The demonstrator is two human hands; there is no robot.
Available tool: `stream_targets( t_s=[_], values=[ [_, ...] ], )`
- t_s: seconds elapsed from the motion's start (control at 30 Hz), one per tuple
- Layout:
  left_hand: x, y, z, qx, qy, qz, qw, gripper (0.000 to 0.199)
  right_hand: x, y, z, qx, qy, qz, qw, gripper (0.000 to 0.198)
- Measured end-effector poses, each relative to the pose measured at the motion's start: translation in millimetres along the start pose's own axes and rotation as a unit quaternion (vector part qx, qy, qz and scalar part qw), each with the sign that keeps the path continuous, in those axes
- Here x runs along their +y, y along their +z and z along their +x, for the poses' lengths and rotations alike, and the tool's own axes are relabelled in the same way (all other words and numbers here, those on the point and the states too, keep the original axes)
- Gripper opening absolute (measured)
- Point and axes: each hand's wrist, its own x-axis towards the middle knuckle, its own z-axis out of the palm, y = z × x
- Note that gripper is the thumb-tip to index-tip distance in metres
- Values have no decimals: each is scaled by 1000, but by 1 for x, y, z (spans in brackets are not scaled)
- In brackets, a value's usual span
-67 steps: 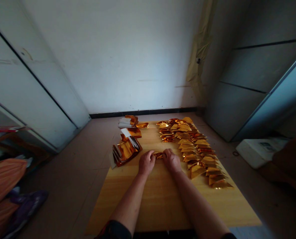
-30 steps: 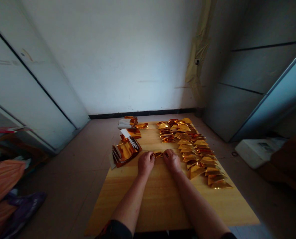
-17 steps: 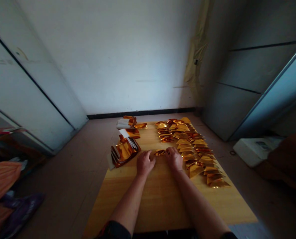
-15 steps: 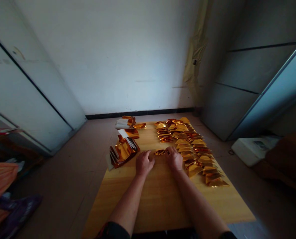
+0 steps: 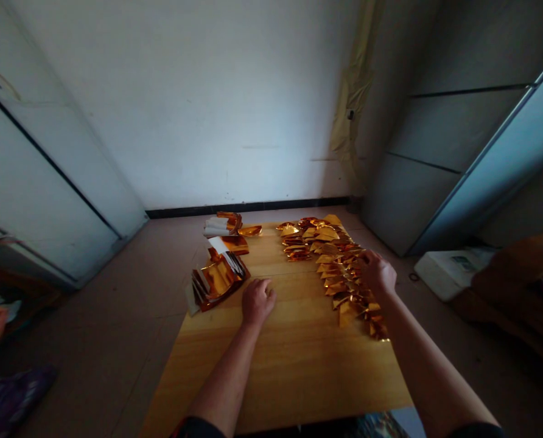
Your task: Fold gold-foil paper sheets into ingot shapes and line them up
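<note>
My left hand [image 5: 257,302] rests on the wooden tabletop, fingers loosely curled, thumb apart, nothing visible in it. To its left lies a loose stack of gold foil paper sheets [image 5: 221,277], some with white backs showing. My right hand [image 5: 378,272] is at the right side of the rows of folded gold foil pieces [image 5: 327,248]. Its fingers are closed at the tips around a folded gold foil piece, which they mostly hide. Those rows, shaped like small ingots, overlap along the table's right side.
The wooden table [image 5: 290,359] stands before a white wall [image 5: 198,121]. At its far left lie a curled bundle of foil paper [image 5: 223,224] and a single gold piece [image 5: 251,230]. A grey cabinet [image 5: 417,152] and a white box [image 5: 440,271] stand to the right.
My right hand has moved right, from the table's middle to the rows' outer side. The folded gold piece between my hands has gone from that spot. My left hand has barely moved.
</note>
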Motion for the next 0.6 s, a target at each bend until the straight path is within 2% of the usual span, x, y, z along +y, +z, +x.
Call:
stream_targets(
  t_s=[0.1,0.3,0.6],
  values=[
    [-1,1,0,-1,0,0,1000,27,4,1,18,-10,22,-5,1000,22],
    [-2,1,-1,-8,-6,1,1000,25,-8,16,44,-29,40,-13,999,24],
    [1,0,-2,-7,-11,-3,1000,24,1,30,48,-65,74,-10,995,27]
  ],
)
